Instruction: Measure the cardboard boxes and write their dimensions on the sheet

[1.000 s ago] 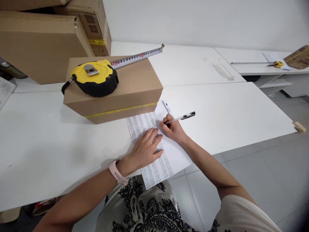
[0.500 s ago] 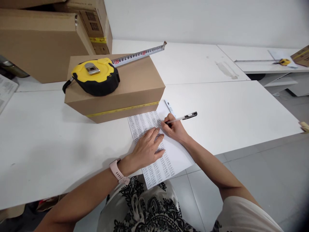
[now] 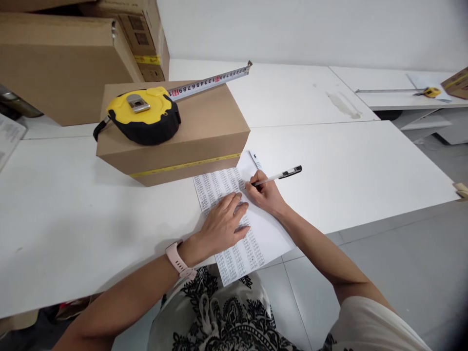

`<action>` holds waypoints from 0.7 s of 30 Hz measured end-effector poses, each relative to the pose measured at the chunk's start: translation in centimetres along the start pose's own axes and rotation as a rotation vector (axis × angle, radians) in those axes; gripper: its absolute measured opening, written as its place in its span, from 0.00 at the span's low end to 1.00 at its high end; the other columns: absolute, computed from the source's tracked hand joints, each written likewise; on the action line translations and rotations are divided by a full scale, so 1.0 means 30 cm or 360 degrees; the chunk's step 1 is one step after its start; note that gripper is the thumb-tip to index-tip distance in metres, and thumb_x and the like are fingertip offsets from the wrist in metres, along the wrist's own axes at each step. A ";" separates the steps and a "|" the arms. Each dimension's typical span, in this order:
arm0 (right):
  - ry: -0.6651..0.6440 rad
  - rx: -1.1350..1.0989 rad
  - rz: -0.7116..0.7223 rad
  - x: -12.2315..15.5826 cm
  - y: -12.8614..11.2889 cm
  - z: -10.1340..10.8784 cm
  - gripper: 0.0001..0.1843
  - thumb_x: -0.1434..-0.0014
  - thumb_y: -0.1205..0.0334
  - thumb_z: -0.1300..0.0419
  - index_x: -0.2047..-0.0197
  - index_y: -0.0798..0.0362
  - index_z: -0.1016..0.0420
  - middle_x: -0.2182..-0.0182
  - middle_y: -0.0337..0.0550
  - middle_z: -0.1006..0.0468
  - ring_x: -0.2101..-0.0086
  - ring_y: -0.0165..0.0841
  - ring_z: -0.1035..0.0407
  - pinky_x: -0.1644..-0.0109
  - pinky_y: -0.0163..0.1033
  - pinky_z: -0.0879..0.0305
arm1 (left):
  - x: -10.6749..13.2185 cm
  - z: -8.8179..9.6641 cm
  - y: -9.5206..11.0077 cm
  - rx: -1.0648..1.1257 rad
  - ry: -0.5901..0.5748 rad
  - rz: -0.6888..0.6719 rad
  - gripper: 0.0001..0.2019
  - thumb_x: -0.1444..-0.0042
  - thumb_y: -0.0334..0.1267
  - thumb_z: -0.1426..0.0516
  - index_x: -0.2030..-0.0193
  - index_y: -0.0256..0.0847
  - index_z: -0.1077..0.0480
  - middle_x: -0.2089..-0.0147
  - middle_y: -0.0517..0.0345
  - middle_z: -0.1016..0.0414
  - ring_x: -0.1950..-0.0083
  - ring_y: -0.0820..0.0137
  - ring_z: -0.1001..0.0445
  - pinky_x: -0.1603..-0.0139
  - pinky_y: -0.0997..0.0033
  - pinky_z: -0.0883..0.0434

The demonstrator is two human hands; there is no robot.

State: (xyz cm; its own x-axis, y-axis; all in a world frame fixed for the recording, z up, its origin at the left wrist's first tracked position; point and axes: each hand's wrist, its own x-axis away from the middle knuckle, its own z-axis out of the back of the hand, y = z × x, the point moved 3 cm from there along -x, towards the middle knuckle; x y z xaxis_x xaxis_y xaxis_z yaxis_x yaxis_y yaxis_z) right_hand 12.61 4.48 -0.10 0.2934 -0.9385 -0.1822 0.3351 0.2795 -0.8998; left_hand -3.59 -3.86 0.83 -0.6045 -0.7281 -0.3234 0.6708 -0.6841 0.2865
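One sheet of paper (image 3: 263, 225), white, close-set rows of small dark characters over its left part, the right part largely blank; laid askew on a white table (image 3: 351, 170), its near end jutting past the table's edge, its far end meeting the foot of a carton — whether tucked beneath cannot be told. One right hand (image 3: 266, 196), fingers closed in a writing grip round a pen (image 3: 284, 174), clear barrel with black fittings, slanting up and rightward; the tip lies at the rows' right margin, too small to say whether it touches. One left hand (image 3: 224, 225), open, palm down, fingers a little spread, resting on the written rows, holding nothing; at its wrist, a pale pink watch strap (image 3: 179, 263). One brown carton (image 3: 210, 124), shut, a yellow band (image 3: 186, 165) along its front, standing beyond the left hand. On its top, one tape measure (image 3: 144, 116), yellow and black with a metal clip, its numbered blade (image 3: 208, 86) drawn out past the carton's far right edge. One pale printed strip (image 3: 255, 159), just beyond the right hand. Behind at left, larger cartons (image 3: 66, 73); far right, a second tape measure (image 3: 432, 92) — blade likewise extended — near a small box (image 3: 457, 85).
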 end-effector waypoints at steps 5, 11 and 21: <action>0.0002 0.0010 0.0019 -0.002 0.005 0.001 0.13 0.37 0.55 0.40 0.68 0.48 0.40 0.80 0.30 0.40 0.78 0.27 0.47 0.73 0.36 0.50 | 0.002 -0.003 -0.002 0.0041 0.0007 0.0014 0.23 0.37 0.45 0.42 0.40 0.31 0.33 0.35 0.32 0.33 0.32 0.46 0.36 0.36 0.44 0.31; 0.0003 0.0052 0.0036 -0.005 -0.010 0.000 0.12 0.38 0.57 0.40 0.69 0.48 0.40 0.80 0.30 0.40 0.78 0.27 0.47 0.74 0.36 0.50 | 0.004 -0.007 -0.003 0.0034 -0.0002 0.0027 0.24 0.37 0.46 0.42 0.40 0.33 0.34 0.35 0.34 0.33 0.32 0.47 0.36 0.36 0.45 0.31; -0.0021 0.0032 -0.0022 -0.001 -0.009 0.002 0.12 0.38 0.57 0.40 0.69 0.48 0.40 0.80 0.30 0.40 0.78 0.27 0.47 0.74 0.36 0.51 | 0.001 -0.003 -0.001 0.0043 0.0000 0.0015 0.24 0.37 0.45 0.42 0.40 0.31 0.34 0.35 0.32 0.33 0.32 0.46 0.36 0.36 0.45 0.31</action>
State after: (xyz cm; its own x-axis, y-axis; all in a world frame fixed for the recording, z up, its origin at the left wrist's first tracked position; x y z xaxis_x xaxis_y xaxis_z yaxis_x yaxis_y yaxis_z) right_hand 12.58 4.44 0.17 0.3004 -0.9395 -0.1647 0.3567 0.2708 -0.8941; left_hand -3.58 -3.85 0.72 -0.5981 -0.7345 -0.3206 0.6647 -0.6781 0.3136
